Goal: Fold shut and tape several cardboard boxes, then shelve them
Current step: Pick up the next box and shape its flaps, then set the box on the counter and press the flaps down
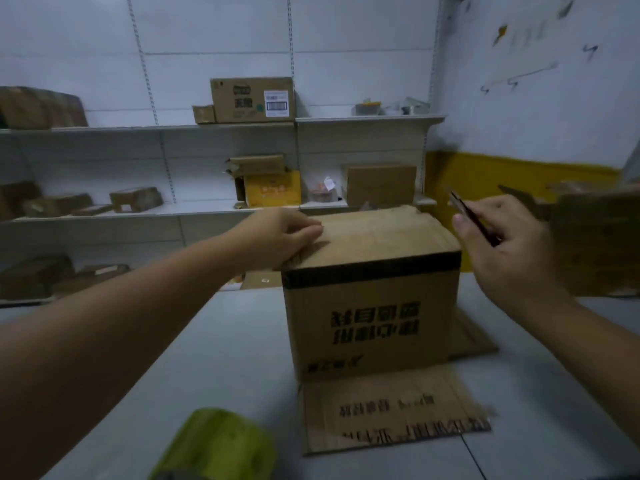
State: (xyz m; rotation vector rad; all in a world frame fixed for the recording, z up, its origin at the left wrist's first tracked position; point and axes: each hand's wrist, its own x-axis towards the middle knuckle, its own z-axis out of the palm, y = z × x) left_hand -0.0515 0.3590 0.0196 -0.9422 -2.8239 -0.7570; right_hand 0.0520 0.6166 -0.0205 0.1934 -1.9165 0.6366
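A brown cardboard box [372, 317] stands upside down on the grey table [221, 358], black print inverted on its near side and a black band near its top. Its lower flaps lie spread flat on the table toward me. My left hand [280, 237] rests on the box's top left edge, fingers curled over the cardboard. My right hand [502, 240] hovers just right of the box top and pinches a thin dark blade-like tool [472, 220]. A yellow-green tape roll [214, 445] lies at the near edge of the table.
White wall shelves [156, 128] behind the table carry several cardboard boxes [252, 100] and parcels. Another brown box [595, 237] stands at the right edge. A yellow band runs along the right wall [485, 174].
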